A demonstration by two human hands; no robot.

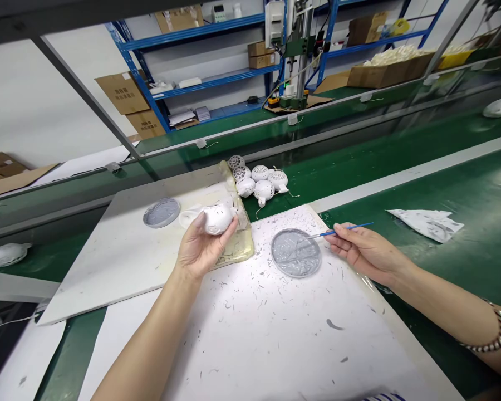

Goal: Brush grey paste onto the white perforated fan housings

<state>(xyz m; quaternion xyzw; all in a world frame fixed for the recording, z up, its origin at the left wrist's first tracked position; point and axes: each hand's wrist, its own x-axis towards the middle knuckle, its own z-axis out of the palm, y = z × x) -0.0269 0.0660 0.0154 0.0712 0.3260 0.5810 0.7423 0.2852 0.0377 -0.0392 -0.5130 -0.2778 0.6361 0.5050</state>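
My left hand (202, 245) is closed around a small white rounded plastic part (217, 218) with slits in its surface, held up over the edge of the white board. Between thumb and fingers, my right hand (361, 248) grips a thin blue paintbrush (342, 229). The brush's tip rests in grey paint in a round shallow dish (296, 273), which stands on a white sheet (271, 334) speckled with grey marks. Beyond my hands sits a cluster of similar white parts (264, 190), some with openwork tops and thin cords.
Left of the dish lies a white board (121, 239) bearing a second grey paint dish (161, 213). A paint-smeared paper scrap (428, 224) lies at right on the green bench (480, 262). Behind are a metal rail (250, 133), blue shelves (217, 81) and a drill press (296, 55).
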